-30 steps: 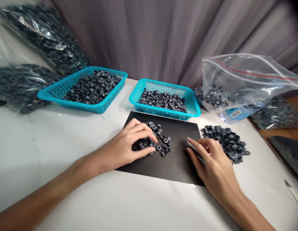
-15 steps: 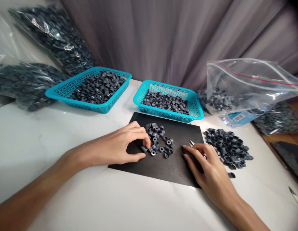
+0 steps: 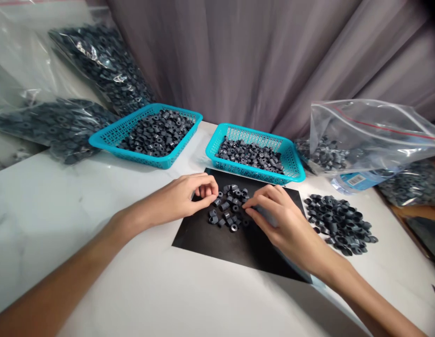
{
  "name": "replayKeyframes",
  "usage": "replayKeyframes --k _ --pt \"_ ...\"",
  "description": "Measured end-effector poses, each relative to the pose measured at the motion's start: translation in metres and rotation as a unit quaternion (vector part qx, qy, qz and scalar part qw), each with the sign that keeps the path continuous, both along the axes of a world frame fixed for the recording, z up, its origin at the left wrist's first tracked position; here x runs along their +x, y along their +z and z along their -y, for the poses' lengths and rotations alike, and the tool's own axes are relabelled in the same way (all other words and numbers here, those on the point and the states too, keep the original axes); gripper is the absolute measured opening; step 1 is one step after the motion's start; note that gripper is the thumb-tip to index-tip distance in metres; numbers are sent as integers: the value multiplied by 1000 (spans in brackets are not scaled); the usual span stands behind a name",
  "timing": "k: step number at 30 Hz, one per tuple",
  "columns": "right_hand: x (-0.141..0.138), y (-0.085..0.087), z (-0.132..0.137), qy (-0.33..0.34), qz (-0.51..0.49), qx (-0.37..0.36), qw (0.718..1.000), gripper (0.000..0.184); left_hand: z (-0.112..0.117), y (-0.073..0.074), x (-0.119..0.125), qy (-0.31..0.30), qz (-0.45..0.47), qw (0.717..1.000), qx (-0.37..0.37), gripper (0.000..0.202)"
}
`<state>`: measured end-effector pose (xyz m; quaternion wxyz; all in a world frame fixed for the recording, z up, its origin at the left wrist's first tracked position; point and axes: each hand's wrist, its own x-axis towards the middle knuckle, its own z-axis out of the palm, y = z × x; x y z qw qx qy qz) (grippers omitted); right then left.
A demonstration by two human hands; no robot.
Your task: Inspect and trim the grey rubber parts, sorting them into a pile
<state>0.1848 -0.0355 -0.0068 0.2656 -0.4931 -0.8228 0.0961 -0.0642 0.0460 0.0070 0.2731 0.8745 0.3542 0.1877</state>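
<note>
Small dark grey ring-shaped pieces point(image 3: 224, 206) lie in a loose cluster on a black mat point(image 3: 210, 245). My left hand point(image 3: 199, 194) is at the cluster's left side, fingers curled, thumb and index finger pinched together beside a piece. Whether it holds one is hidden. From the right, my right hand point(image 3: 278, 210) reaches over the mat with thumb and index tips pressed close at the cluster's edge; what lies between them cannot be made out. A pile of dark, slanted, hollow caps point(image 3: 340, 224) sits to the right of this hand.
Behind the mat stand two turquoise baskets, the left one point(image 3: 164, 161) and the right one point(image 3: 254, 174), both holding grey pieces. Filled clear bags point(image 3: 108, 65) lean at the left. At the right are an open zip bag point(image 3: 364, 126) and a plastic bottle point(image 3: 357, 180).
My right hand has moved left to the cluster. My left hand has drawn up and closed its fingers. The metal tips seen near my right hand are out of sight. The view has shifted slightly.
</note>
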Motion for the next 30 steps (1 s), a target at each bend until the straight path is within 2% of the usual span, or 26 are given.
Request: replayKeyframes --k 2,5,9,14,17,22,26,30 --pt "-10 3 -7 4 0 -11 1000 10 2 2 -2 -10 -15 999 -47 14" --pt "-21 0 -11 23 -7 -33 999 11 3 4 -5 -57 -47 990 -124 21" --pt "-17 -1 -12 27 -39 -48 998 13 3 0 -5 -94 -82 987 -104 11" --pt "4 12 -17 -31 -88 -28 995 12 2 -2 -4 -104 -67 989 -85 7" --pt "1 13 -14 -1 -107 -56 993 11 3 1 -2 -95 -44 990 -91 11" --pt "-21 -2 -2 75 -105 -62 990 13 8 7 5 -92 8 985 -147 13" --pt "-23 -7 0 56 -127 -41 990 6 9 4 10 -88 65 973 -203 15" --pt "-18 -2 -1 30 -162 -70 984 6 9 -4 13 -70 118 966 -220 14"
